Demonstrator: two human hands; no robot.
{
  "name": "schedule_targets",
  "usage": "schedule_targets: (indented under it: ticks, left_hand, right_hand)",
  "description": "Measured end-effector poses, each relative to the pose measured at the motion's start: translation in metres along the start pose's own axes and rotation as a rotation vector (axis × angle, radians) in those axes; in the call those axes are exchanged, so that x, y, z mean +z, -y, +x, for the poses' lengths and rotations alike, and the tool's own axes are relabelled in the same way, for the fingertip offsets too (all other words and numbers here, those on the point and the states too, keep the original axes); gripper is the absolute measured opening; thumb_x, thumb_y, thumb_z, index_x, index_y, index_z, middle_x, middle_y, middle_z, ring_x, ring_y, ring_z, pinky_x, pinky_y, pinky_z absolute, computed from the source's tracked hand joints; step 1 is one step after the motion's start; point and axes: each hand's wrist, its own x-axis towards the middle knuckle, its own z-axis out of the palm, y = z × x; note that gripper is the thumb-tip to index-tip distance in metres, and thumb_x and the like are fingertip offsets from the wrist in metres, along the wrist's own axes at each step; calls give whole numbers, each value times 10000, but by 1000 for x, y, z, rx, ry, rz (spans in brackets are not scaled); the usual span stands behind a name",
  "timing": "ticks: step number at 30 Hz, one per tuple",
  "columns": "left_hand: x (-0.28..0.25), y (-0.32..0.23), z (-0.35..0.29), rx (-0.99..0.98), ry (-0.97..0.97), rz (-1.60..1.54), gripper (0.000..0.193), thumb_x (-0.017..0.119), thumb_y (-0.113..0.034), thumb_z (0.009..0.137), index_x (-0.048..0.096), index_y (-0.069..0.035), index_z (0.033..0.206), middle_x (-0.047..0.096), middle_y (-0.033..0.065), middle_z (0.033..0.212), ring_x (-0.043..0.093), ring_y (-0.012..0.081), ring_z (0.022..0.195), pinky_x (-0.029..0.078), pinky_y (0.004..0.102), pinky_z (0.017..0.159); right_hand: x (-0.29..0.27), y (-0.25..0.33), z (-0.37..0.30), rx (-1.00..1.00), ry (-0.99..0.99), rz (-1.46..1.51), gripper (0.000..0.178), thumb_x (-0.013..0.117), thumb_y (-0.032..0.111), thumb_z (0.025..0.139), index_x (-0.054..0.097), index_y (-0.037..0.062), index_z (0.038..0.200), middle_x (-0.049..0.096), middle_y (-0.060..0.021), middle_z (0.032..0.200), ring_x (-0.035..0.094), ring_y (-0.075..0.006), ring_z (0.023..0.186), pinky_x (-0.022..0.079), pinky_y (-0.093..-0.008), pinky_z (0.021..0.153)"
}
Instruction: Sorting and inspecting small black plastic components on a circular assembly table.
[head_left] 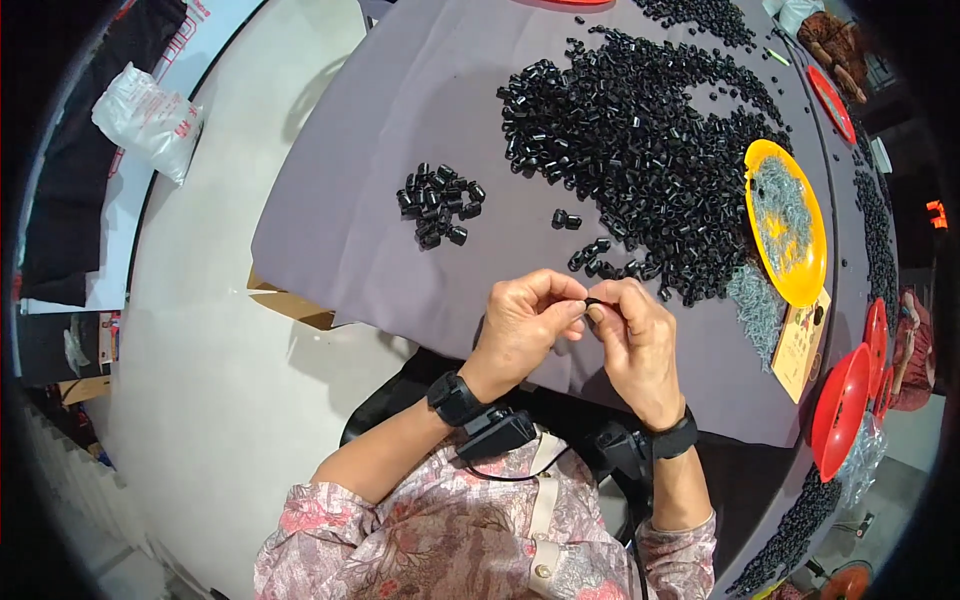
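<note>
In front of me, over the near part of the cloth, my two hands meet fingertip to fingertip. My left hand (527, 325) pinches one end of a small black plastic piece (593, 301). Thumb and forefinger of my right hand (638, 345) grip its other end. Fingertips cover most of the piece, so its exact shape is hidden. Beyond the hands spreads a large heap of short black plastic pieces (640, 150). Left of it lies a smaller separate pile of black pieces (440, 205). A yellow plate (815, 275) holds thin grey metal pieces, with more metal pieces (755, 310) spilled beside it.
A grey cloth (350, 210) covers the table, whose left edge curves down toward me. A tan card (797, 350) lies right of my hands. Red plates (840, 410) and more black pieces (795, 530) line the right side. A white plastic bag (150, 120) sits far left.
</note>
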Motion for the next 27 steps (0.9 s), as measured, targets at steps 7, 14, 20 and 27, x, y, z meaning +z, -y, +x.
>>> schedule_targets:
  ticks: [7, 14, 20, 27]
  left_hand:
    - [14, 4, -2, -12, -40, -65, 157, 578, 64, 890, 652, 58, 1027, 686, 61, 865, 634, 78, 700, 540, 213, 610]
    - [5, 2, -2, -79, 93, 108, 159, 594, 20, 918, 643, 56, 1066, 681, 64, 869, 629, 82, 699, 546, 226, 630]
    - [0, -3, 7, -165, 148, 137, 152, 599, 48, 880, 647, 67, 1023, 675, 67, 812, 637, 91, 670, 544, 227, 599]
    - [-2, -16, 9, -208, 135, 178, 140, 619, 68, 840, 658, 63, 974, 670, 68, 734, 634, 94, 611, 521, 215, 540]
  right_hand:
    - [2, 1, -16, -127, 39, -333, 274, 618, -79, 750, 570, -5, 1009, 564, -147, 879, 601, -337, 759, 501, -398, 638]
    - [1, 6, -16, -140, 131, -402, 313, 683, 22, 731, 539, -9, 1007, 509, -136, 850, 567, -320, 785, 483, -413, 675]
    - [-2, 5, -14, -157, 132, -338, 308, 633, -43, 753, 554, -9, 1049, 510, -141, 832, 566, -339, 737, 479, -423, 636]
    - [8, 3, -13, -157, 173, -462, 152, 608, 43, 782, 522, 12, 903, 485, -127, 821, 546, -295, 764, 467, -409, 689]
